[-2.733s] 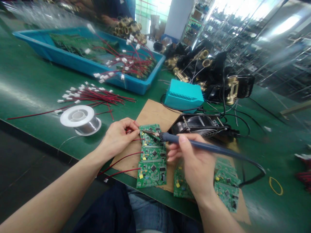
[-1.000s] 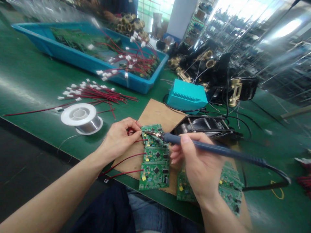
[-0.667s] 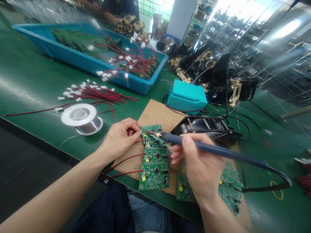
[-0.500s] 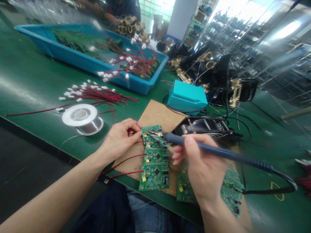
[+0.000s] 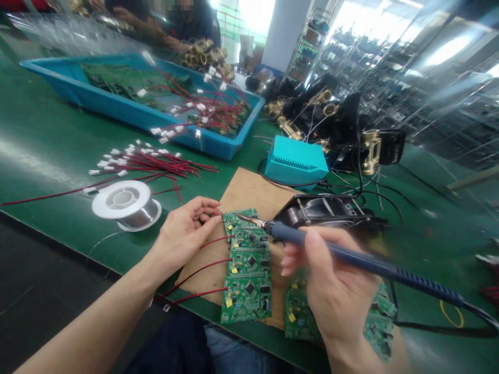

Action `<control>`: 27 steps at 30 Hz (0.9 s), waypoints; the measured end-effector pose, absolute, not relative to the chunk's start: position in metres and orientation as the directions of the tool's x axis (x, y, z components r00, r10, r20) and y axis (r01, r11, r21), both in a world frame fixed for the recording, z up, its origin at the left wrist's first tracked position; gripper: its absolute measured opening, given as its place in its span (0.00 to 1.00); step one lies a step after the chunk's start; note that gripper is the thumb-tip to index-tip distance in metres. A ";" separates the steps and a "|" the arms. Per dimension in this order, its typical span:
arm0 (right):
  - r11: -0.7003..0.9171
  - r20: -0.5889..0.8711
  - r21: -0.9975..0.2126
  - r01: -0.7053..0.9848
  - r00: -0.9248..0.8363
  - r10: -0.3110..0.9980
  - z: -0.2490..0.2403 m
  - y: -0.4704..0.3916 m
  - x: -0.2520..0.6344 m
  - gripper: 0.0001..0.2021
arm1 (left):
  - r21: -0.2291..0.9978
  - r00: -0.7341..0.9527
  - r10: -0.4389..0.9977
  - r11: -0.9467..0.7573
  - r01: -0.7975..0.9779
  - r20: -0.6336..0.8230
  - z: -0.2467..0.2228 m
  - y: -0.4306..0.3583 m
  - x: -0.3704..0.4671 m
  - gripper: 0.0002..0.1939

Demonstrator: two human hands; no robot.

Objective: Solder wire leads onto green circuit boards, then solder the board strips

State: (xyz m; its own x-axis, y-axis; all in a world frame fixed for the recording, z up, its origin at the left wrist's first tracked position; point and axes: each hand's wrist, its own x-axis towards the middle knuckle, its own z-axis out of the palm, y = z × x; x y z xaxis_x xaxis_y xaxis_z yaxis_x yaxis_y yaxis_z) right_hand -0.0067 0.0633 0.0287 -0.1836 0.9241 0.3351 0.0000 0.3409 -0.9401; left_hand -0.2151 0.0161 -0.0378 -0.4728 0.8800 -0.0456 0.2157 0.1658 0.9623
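Note:
My right hand (image 5: pixel 337 280) is wrapped round a blue-handled soldering iron (image 5: pixel 351 254). The iron's tip points left and lies over the far end of a panel of joined green circuit boards (image 5: pixel 249 270). At that end's left edge my left hand (image 5: pixel 189 228) pinches a thin red wire (image 5: pixel 217 212), mostly hidden by the fingers. Several red-and-black leads (image 5: pixel 206 262) run left from the nearer boards. Beneath the panel lies a brown cardboard sheet (image 5: pixel 253 189). More green boards (image 5: pixel 298 306) are partly covered by my right hand.
A solder spool (image 5: pixel 140 210) stands left, near a pile of red wires with white connectors (image 5: pixel 156 161). Behind are a blue tray (image 5: pixel 128 104) of boards and a teal box (image 5: pixel 296 161). A black fan (image 5: pixel 323 210) and brass fittings (image 5: pixel 370 150) are right. Another person (image 5: pixel 195 26) is across the table.
The view has shifted slightly, so the table scene sits lower. The iron's tip stays over the far board, while my left fingers have spread a little at its edge.

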 end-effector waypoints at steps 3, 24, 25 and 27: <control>0.322 0.316 -0.947 -0.002 -0.190 0.929 0.028 0.063 -0.004 0.05 | 0.965 -0.512 0.852 0.211 0.155 -0.105 -0.030 0.017 -0.215 0.23; 0.256 0.260 -0.966 -0.045 -0.194 0.946 0.015 0.062 -0.008 0.05 | 0.936 -0.448 0.862 0.326 0.130 -0.238 -0.025 0.022 -0.217 0.16; 0.263 0.268 -0.964 -0.049 -0.205 0.942 0.014 0.063 -0.007 0.05 | 0.933 -0.444 0.869 0.320 0.165 -0.219 -0.026 0.022 -0.217 0.15; 0.266 0.269 -0.963 -0.046 -0.215 0.939 0.012 0.064 -0.007 0.04 | 0.919 -0.437 0.887 0.289 0.266 -0.152 -0.028 0.023 -0.218 0.14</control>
State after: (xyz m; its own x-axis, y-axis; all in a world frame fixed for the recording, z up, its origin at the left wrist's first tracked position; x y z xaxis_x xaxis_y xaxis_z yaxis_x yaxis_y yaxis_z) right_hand -0.0068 0.0635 0.0124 -0.2150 0.9388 0.2691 -0.0459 0.2656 -0.9630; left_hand -0.2182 0.0229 -0.0280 -0.4370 0.8865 -0.1521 0.2664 0.2891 0.9195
